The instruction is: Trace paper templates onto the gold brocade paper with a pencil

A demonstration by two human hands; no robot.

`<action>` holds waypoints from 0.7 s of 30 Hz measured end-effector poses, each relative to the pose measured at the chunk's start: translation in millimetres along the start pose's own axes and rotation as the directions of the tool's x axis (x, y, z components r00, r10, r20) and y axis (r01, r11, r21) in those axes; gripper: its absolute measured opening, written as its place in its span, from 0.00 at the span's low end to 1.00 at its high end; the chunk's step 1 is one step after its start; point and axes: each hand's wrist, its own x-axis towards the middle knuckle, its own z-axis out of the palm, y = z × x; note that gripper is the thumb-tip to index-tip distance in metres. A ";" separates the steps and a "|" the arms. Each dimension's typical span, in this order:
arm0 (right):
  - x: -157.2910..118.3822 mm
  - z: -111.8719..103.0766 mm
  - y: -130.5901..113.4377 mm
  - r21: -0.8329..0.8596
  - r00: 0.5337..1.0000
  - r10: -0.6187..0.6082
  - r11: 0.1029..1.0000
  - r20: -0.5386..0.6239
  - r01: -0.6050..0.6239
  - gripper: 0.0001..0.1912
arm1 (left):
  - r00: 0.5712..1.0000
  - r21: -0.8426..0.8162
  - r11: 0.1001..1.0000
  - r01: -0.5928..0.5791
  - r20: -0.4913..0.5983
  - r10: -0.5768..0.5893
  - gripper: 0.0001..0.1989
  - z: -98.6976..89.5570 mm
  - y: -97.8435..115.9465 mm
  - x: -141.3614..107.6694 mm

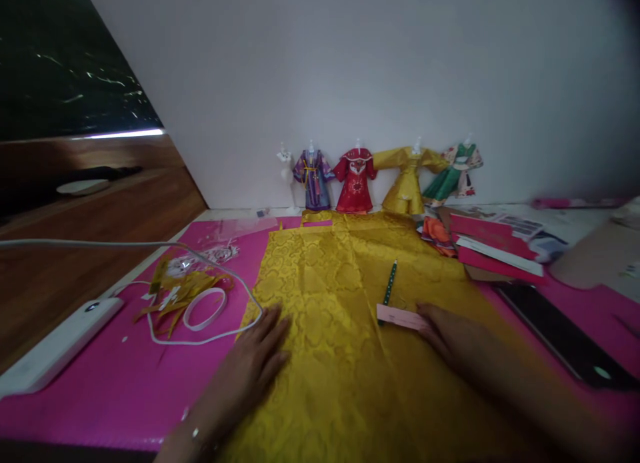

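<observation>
A white cable [205, 343] looped over the pink mat [150, 396], just beside my left hand [256, 350], whose slightly parted fingers rested on the left edge of the yellow cloth [320, 330]. The cloth lay spread between my hands, faintly creased, and light, even pressure seemed best for keeping it flat. Farther right, a pencil [390, 286] lay partly beneath the card [400, 317] clamped between thumb and fingers of my right hand [450, 333].
</observation>
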 end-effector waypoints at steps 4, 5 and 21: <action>1.7 -7.6 -8.6 -0.009 1.000 0.007 1.000 0.026 -0.006 0.19 | 0.998 0.105 0.992 -0.069 0.009 0.069 0.29 -5.7 13.6 -23.8; 1.7 -9.8 -11.1 -0.013 0.999 0.006 1.000 0.037 -0.006 0.19 | 0.996 0.121 0.989 -0.090 0.008 0.090 0.31 -5.4 15.9 -28.3; -9.9 3.4 4.5 0.057 0.999 -0.010 0.998 -0.050 0.013 0.21 | 0.999 0.092 0.995 -0.039 -0.026 0.041 0.24 -14.6 24.3 -48.0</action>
